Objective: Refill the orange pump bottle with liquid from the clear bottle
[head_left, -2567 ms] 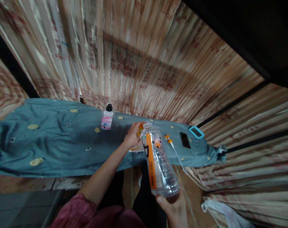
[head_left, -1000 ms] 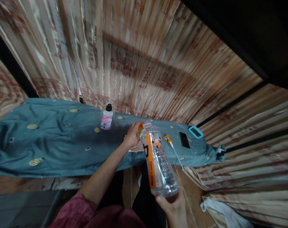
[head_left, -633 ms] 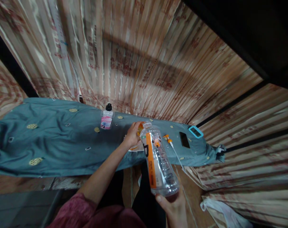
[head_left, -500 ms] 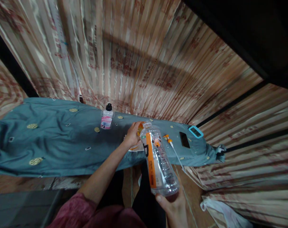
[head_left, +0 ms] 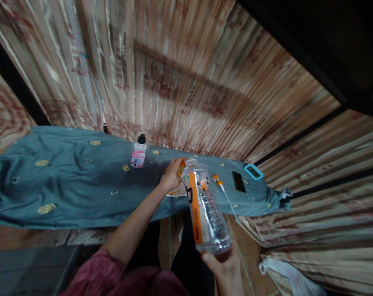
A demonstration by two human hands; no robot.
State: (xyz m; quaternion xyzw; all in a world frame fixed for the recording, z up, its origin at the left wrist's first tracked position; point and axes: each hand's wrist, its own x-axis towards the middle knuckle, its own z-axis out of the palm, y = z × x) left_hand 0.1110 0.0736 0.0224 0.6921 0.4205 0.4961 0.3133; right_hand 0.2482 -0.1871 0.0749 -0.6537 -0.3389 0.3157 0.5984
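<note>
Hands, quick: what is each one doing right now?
Left hand: closed around a small orange thing on the blue cloth; what it is cannot be told.
Right hand: closed on the base of a tilted clear bottle.

A cloth [head_left: 66, 185] lies across the surface, backed by a hanging sheet [head_left: 180, 82]. On the cloth, toward the back, stands a small bottle [head_left: 139, 153] — to its right the left hand [head_left: 171, 176] rests on the cloth. Just right of that hand is the large bottle [head_left: 205, 209], tilted, its base in the right hand [head_left: 226, 271] nearer the viewer. Farther right on the cloth lie a phone [head_left: 238, 182] and, behind it, a small device [head_left: 253, 172]
</note>
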